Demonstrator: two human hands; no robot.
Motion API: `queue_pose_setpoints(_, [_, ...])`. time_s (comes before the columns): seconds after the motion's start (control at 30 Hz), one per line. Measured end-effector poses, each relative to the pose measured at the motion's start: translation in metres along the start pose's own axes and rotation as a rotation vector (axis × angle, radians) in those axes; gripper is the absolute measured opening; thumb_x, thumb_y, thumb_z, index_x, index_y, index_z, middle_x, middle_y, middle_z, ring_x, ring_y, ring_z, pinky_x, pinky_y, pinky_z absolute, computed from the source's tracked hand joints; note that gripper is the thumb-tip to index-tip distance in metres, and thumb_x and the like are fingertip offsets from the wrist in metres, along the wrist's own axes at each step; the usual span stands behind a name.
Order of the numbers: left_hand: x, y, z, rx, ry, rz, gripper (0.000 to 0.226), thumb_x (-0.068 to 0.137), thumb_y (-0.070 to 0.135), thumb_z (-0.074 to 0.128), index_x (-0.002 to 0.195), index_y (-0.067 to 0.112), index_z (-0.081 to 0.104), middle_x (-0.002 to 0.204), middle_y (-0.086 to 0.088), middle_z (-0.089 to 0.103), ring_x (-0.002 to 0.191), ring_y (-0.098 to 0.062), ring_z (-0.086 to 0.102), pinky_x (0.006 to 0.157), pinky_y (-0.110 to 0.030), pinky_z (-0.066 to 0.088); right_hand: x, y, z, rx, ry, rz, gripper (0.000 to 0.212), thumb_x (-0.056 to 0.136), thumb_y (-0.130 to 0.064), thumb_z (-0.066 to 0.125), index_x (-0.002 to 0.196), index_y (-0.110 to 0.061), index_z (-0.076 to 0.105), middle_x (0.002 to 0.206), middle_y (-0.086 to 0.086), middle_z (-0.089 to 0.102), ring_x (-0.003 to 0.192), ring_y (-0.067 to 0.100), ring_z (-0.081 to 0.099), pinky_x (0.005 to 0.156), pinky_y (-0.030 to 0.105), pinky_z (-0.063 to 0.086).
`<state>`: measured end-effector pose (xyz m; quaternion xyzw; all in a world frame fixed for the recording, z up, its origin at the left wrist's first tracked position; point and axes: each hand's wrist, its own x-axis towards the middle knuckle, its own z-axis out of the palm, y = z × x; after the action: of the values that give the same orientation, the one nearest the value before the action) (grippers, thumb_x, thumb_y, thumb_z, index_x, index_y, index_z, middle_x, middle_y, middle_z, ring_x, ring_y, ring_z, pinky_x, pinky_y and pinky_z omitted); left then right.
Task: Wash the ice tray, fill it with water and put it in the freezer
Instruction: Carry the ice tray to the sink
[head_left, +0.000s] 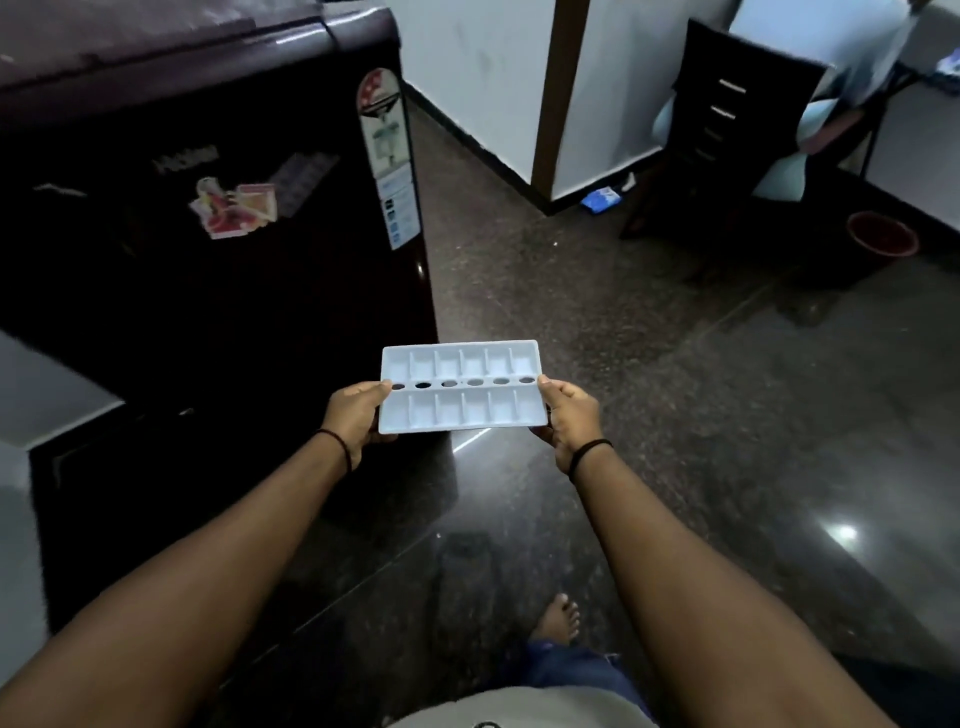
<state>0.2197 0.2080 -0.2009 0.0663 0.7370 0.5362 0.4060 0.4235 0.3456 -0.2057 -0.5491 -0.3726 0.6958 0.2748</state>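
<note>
I hold a white plastic ice tray level in front of me, above the dark floor. It has two rows of compartments and a line of oval holes down the middle. My left hand grips its left short edge, thumb on top. My right hand grips the right short edge the same way. Whether the compartments hold water cannot be told. The dark maroon fridge stands to the left with its door closed; the tray is just right of its front corner.
A polished dark stone floor spreads ahead and right. A white pillar with a brown strip stands at the back. A dark wooden chair, a red bucket and a blue packet lie at the far right. My bare foot is below.
</note>
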Motion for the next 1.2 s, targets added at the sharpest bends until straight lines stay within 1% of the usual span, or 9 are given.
queue_pose_setpoints(0.13, [0.041,0.032,0.077,0.022,-0.014,0.018,0.018,0.095,0.024,0.055,0.102,0.01,0.064,0.081,-0.005,0.065,0.064,-0.018,0.062,0.039,-0.02,0.048,0.059,-0.039,-0.038,0.003,0.003,-0.001,0.022,0.097,-0.02,0.059,0.076,-0.018,0.063,0.078,0.002,0.068,0.07,0.016,0.062,0.063,0.031,0.052])
queue_pose_setpoints(0.3, [0.09,0.08,0.155,-0.003,0.004,0.021,0.02,0.094,0.025,0.056,0.081,0.015,0.067,0.076,-0.006,0.064,0.062,-0.018,0.061,0.041,-0.021,0.049,0.133,-0.109,-0.062,-0.098,0.013,-0.044,0.02,0.098,-0.024,0.056,0.08,-0.019,0.061,0.082,0.004,0.066,0.071,0.017,0.059,0.06,0.029,0.049])
queue_pose_setpoints(0.47, [0.158,0.124,0.202,-0.039,0.074,0.072,0.019,0.093,0.028,0.058,0.084,0.015,0.069,0.077,-0.006,0.062,0.064,-0.019,0.06,0.041,-0.024,0.048,0.216,-0.159,-0.049,-0.124,0.004,-0.067,0.021,0.098,-0.022,0.057,0.078,-0.017,0.061,0.075,0.005,0.062,0.065,0.016,0.055,0.056,0.026,0.044])
queue_pose_setpoints(0.63, [0.265,0.179,0.243,-0.146,0.189,0.126,0.027,0.092,0.017,0.057,0.066,0.017,0.067,0.063,0.004,0.062,0.053,-0.008,0.057,0.042,-0.013,0.044,0.327,-0.219,-0.004,-0.178,-0.031,-0.088,0.021,0.097,-0.021,0.056,0.078,-0.017,0.061,0.074,0.005,0.061,0.062,0.015,0.054,0.05,0.023,0.041])
queue_pose_setpoints(0.73, [0.32,0.219,0.253,-0.166,0.24,0.112,0.029,0.087,0.011,0.053,0.061,0.016,0.064,0.059,0.006,0.062,0.048,-0.007,0.057,0.038,-0.012,0.041,0.379,-0.257,0.03,-0.227,-0.071,-0.096,0.021,0.1,-0.021,0.052,0.08,-0.018,0.059,0.078,0.006,0.061,0.067,0.017,0.055,0.054,0.026,0.041])
queue_pose_setpoints(0.9, [0.396,0.292,0.263,-0.142,0.338,0.135,0.035,0.087,0.008,0.049,0.055,0.017,0.06,0.044,0.012,0.056,0.034,0.006,0.049,0.034,-0.011,0.036,0.458,-0.327,0.094,-0.295,-0.123,-0.129,0.021,0.1,-0.02,0.05,0.08,-0.019,0.055,0.079,0.006,0.058,0.068,0.016,0.053,0.054,0.026,0.04])
queue_pose_setpoints(0.97, [0.435,0.316,0.265,-0.187,0.387,0.119,0.033,0.086,0.009,0.05,0.056,0.018,0.061,0.053,0.008,0.057,0.037,0.004,0.051,0.036,-0.012,0.038,0.497,-0.353,0.125,-0.312,-0.16,-0.139,0.019,0.099,-0.019,0.05,0.081,-0.018,0.056,0.084,0.008,0.058,0.073,0.018,0.053,0.056,0.027,0.041])
queue_pose_setpoints(1.07, [0.493,0.345,0.266,-0.263,0.448,0.092,0.029,0.083,0.013,0.052,0.057,0.017,0.065,0.056,0.007,0.062,0.052,-0.011,0.058,0.05,-0.023,0.045,0.561,-0.383,0.173,-0.342,-0.21,-0.154,0.017,0.098,-0.019,0.051,0.083,-0.018,0.057,0.087,0.007,0.059,0.076,0.018,0.055,0.057,0.028,0.045])
queue_pose_setpoints(1.2, [0.57,0.392,0.262,-0.31,0.551,0.08,0.026,0.083,0.015,0.052,0.061,0.016,0.066,0.068,-0.002,0.064,0.063,-0.022,0.06,0.06,-0.03,0.047,0.642,-0.424,0.242,-0.397,-0.32,-0.162,0.017,0.098,-0.018,0.05,0.082,-0.017,0.057,0.085,0.007,0.058,0.07,0.016,0.052,0.055,0.026,0.042])
